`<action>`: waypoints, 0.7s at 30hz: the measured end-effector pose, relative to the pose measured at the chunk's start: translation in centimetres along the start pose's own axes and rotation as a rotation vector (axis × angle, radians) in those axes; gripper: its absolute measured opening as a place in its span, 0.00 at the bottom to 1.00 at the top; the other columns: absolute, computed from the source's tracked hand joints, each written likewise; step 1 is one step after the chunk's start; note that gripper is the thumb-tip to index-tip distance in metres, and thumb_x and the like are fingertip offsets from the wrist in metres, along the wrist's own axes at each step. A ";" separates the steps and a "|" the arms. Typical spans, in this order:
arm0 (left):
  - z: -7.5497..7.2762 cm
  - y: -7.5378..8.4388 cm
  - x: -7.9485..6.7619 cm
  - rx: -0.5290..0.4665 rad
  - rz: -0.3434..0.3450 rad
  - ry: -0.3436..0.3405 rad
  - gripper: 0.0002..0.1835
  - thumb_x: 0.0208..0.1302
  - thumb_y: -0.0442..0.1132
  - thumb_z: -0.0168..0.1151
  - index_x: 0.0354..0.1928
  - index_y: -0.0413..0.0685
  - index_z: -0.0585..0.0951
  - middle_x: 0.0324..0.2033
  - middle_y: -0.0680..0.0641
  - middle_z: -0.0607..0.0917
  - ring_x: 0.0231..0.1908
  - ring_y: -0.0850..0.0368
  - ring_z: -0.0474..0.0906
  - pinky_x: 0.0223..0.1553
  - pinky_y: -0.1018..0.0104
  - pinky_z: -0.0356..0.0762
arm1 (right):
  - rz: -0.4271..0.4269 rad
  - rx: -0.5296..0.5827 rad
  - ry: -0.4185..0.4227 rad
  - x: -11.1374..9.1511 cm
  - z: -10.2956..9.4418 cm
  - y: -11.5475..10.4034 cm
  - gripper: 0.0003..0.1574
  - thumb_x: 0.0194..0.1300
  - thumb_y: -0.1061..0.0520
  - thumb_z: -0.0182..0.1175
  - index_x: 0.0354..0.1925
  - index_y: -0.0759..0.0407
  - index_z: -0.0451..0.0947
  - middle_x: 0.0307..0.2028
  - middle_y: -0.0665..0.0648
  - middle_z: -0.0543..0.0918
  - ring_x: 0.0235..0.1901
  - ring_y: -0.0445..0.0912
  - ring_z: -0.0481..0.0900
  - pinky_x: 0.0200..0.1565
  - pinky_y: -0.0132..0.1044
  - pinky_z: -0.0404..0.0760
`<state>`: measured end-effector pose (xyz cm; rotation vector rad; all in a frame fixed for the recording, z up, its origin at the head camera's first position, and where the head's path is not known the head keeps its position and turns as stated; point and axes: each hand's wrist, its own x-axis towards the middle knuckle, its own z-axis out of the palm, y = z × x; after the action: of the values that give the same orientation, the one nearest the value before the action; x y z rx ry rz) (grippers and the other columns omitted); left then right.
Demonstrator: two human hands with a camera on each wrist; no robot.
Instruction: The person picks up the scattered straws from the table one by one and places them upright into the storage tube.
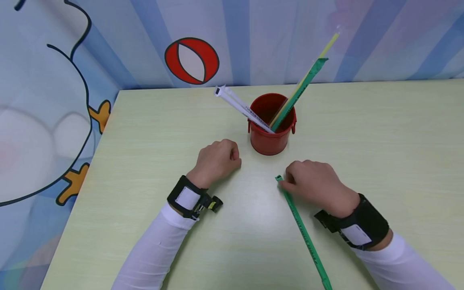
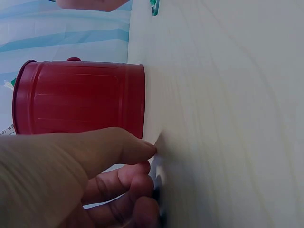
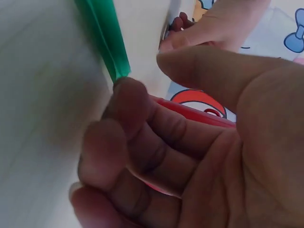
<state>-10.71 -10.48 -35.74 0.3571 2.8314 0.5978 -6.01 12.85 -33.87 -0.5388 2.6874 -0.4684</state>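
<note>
A green wrapped drinking straw (image 1: pixel 306 235) lies slantwise on the table before me. My right hand (image 1: pixel 315 185) is at its far end. In the right wrist view, the fingers are bent beside the end of the green straw (image 3: pixel 104 38), and the thumb stands apart from them. Whether a fingertip touches the straw is hard to tell. Left of the straw, my left hand (image 1: pixel 217 159) rests on the table with loosely curled fingers and nothing visible in them. Just beyond both hands stands a red bucket (image 1: pixel 268 143), close to my left thumb in the left wrist view.
White wrapped straws (image 1: pixel 241 105) lean out of the bucket to the left. A green wrapped straw (image 1: pixel 301 90) and a yellow straw (image 1: pixel 329 45) lean out to the right. Behind the table's (image 1: pixel 380 133) far edge hangs a printed backdrop (image 1: pixel 275 44).
</note>
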 end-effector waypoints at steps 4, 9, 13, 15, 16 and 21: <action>0.0 0.0 0.0 0.001 -0.002 0.001 0.05 0.54 0.39 0.58 0.22 0.53 0.77 0.18 0.54 0.77 0.23 0.58 0.73 0.22 0.63 0.68 | -0.003 -0.008 -0.034 -0.1 0.4 -0.1 0.17 0.57 0.47 0.62 0.17 0.52 0.73 0.12 0.49 0.67 0.16 0.44 0.66 0.22 0.37 0.65; 0.0 0.1 0.0 0.001 -0.005 -0.006 0.05 0.54 0.39 0.59 0.22 0.53 0.78 0.18 0.53 0.77 0.23 0.58 0.73 0.22 0.63 0.68 | -0.005 -0.016 -0.047 -0.1 0.7 0.0 0.17 0.54 0.47 0.64 0.17 0.52 0.73 0.11 0.49 0.67 0.16 0.43 0.66 0.22 0.36 0.65; 0.0 0.1 0.1 0.004 -0.002 -0.005 0.05 0.54 0.39 0.59 0.22 0.53 0.77 0.18 0.53 0.77 0.23 0.58 0.73 0.22 0.63 0.68 | -0.006 -0.013 -0.056 0.0 0.9 0.0 0.17 0.54 0.47 0.65 0.18 0.53 0.73 0.11 0.49 0.68 0.16 0.43 0.66 0.22 0.36 0.66; 0.0 0.1 0.1 0.004 0.001 -0.002 0.05 0.54 0.39 0.59 0.22 0.53 0.77 0.18 0.53 0.77 0.23 0.58 0.73 0.22 0.63 0.68 | -0.004 -0.011 -0.060 0.0 0.9 0.0 0.17 0.54 0.47 0.65 0.18 0.54 0.73 0.11 0.49 0.68 0.16 0.43 0.66 0.22 0.36 0.66; 0.0 0.0 0.1 0.004 0.001 -0.001 0.05 0.54 0.39 0.59 0.22 0.53 0.77 0.18 0.53 0.77 0.23 0.58 0.73 0.22 0.63 0.68 | -0.005 -0.012 -0.060 0.1 0.9 0.0 0.17 0.54 0.47 0.65 0.18 0.54 0.73 0.11 0.49 0.68 0.15 0.43 0.66 0.22 0.36 0.65; 0.1 0.0 0.0 0.003 0.004 0.006 0.05 0.54 0.39 0.59 0.22 0.53 0.77 0.19 0.54 0.77 0.23 0.58 0.73 0.22 0.63 0.69 | -0.016 -0.014 -0.042 0.1 1.1 0.0 0.17 0.54 0.50 0.63 0.16 0.54 0.71 0.11 0.49 0.65 0.15 0.43 0.65 0.20 0.35 0.64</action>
<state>-10.74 -10.43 -35.79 0.3620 2.8380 0.5962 -5.63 12.52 -34.81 -0.5681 2.6498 -0.4380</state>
